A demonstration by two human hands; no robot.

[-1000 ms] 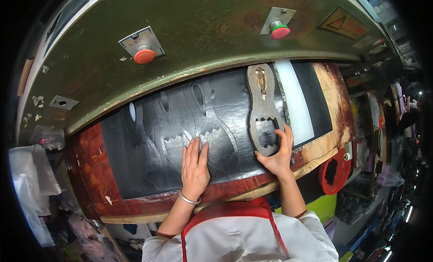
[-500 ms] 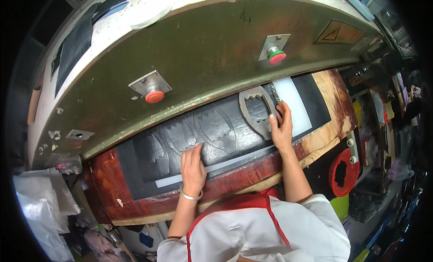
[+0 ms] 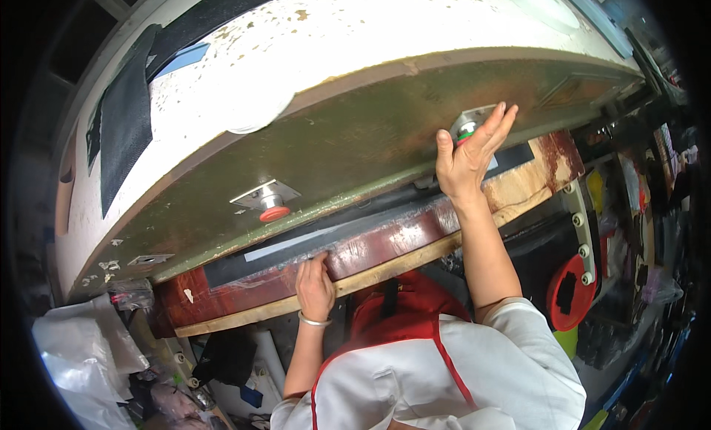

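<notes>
My right hand [image 3: 474,157] is raised against the olive-green front of the press [image 3: 355,141]. Its fingers are stretched out, with the palm at the push button [image 3: 464,139] with a green collar, which it mostly covers. Lower down, my left hand [image 3: 315,291], wearing a silver bangle [image 3: 315,322], has its fingers bent together at the front of the dark red board [image 3: 370,251]. Whether they hold anything is hidden. A black sheet [image 3: 296,252] and a pale strip [image 3: 259,252] show on the board. The press front hides most of the sheet and the metal cutting die.
A second red push button [image 3: 275,213] sticks out of the press at left. Clear plastic bags [image 3: 89,348] hang at the far left. To the right of the board are a red ring-shaped thing [image 3: 569,293] and a rail with rollers [image 3: 581,234].
My right hand has left the cutting die and risen to the green-collared button. My left hand has drawn back from the black sheet to the board's front. My view has shifted, and the press front covers the die.
</notes>
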